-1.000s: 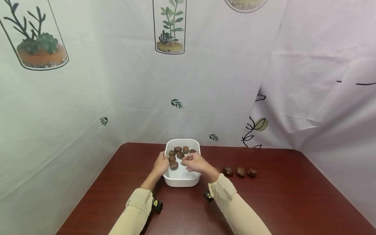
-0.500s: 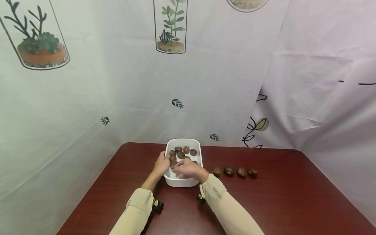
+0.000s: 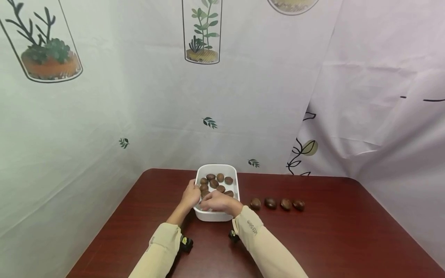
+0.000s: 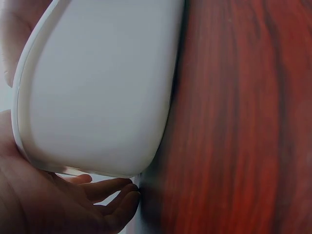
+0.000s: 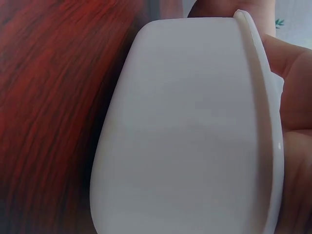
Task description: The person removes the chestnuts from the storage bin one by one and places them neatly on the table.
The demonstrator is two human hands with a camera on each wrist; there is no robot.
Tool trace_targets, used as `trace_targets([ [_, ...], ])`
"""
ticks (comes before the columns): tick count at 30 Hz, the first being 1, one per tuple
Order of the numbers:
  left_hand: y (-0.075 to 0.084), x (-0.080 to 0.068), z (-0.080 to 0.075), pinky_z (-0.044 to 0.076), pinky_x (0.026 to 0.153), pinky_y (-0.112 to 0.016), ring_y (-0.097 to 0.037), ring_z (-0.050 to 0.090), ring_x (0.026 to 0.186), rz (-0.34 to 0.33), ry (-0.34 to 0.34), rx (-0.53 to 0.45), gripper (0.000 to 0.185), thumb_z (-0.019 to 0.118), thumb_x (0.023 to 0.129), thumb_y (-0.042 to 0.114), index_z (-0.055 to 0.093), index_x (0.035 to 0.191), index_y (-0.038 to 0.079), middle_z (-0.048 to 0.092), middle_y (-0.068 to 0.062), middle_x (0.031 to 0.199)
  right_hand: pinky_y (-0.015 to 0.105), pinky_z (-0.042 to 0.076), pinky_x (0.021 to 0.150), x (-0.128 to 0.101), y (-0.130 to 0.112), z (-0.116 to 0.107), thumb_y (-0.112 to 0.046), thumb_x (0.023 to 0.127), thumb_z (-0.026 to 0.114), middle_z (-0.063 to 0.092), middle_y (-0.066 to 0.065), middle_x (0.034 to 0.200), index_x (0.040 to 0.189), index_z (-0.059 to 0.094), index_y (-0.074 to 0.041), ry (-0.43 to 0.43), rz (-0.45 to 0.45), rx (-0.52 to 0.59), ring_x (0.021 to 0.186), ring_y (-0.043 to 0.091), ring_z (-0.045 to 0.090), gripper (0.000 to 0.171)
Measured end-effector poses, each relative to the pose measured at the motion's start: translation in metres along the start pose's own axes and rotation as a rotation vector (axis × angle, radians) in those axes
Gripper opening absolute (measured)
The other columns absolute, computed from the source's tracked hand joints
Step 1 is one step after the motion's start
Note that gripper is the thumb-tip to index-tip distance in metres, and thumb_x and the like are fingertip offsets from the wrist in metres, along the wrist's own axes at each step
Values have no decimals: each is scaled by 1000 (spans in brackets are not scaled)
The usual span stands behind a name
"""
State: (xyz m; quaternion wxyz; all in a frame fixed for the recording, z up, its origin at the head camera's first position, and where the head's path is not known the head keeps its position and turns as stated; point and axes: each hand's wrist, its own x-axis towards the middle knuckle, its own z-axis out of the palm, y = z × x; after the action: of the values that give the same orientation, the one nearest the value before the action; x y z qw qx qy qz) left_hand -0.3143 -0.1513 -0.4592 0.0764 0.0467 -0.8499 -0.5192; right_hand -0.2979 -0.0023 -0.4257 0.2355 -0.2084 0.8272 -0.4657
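A white plastic tub [image 3: 214,217] stands on the table with several brown chestnuts [image 3: 214,183] inside, mostly toward its far end. My left hand [image 3: 190,195] grips the tub's left side, thumb at the rim and fingers along the outside. In the left wrist view, the fingers of that hand [image 4: 73,200] curl against the tub's outer wall. My right hand [image 3: 219,202] reaches over the right rim into the near part of the tub, fingers bent downward. I cannot tell whether its fingertips hold anything. The right wrist view is mostly filled by the tub's wall [image 5: 180,126].
On the reddish-brown table [image 3: 330,235], several more chestnuts [image 3: 270,203] lie in a row to the right of the tub. A pale printed cloth [image 3: 167,116] hangs behind the table's far edge.
My right hand has moved left and nearer within the tub, uncovering chestnuts near its right side. The left hand keeps its grip, and the tub has stayed in place.
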Motion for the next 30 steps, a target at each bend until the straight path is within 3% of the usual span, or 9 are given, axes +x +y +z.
trace_targets([
  [12, 1, 0, 0, 35, 107, -57, -44, 45, 130, 20, 9, 6, 44, 32, 103, 14, 40, 142, -4, 49, -27, 140, 25, 49, 73, 7, 3, 2, -20, 86, 69, 74, 5, 97, 101, 74, -3, -13, 25, 46, 89, 12, 66, 23],
  [19, 1, 0, 1, 36, 106, -56, -42, 46, 129, 5, 13, -7, 44, 32, 103, 13, 41, 143, -2, 50, -25, 140, 28, 53, 77, 12, 5, 5, -13, 83, 68, 74, 8, 90, 98, 74, 1, 48, 14, 106, 86, 16, 68, 21],
  [25, 1, 1, 1, 36, 106, -57, -43, 45, 131, -1, 10, -9, 44, 32, 104, 14, 40, 144, -2, 49, -25, 142, 34, 56, 83, 17, 9, 6, -7, 87, 64, 72, 19, 94, 104, 70, 9, 118, 54, 246, 91, 27, 71, 24],
  [30, 0, -1, 2, 38, 104, -56, -43, 47, 128, 7, 24, 6, 43, 33, 103, 13, 42, 142, -2, 51, -25, 140, 38, 58, 80, 17, 9, 8, 0, 86, 60, 68, 25, 98, 105, 66, 13, 170, 62, 354, 94, 34, 70, 24],
])
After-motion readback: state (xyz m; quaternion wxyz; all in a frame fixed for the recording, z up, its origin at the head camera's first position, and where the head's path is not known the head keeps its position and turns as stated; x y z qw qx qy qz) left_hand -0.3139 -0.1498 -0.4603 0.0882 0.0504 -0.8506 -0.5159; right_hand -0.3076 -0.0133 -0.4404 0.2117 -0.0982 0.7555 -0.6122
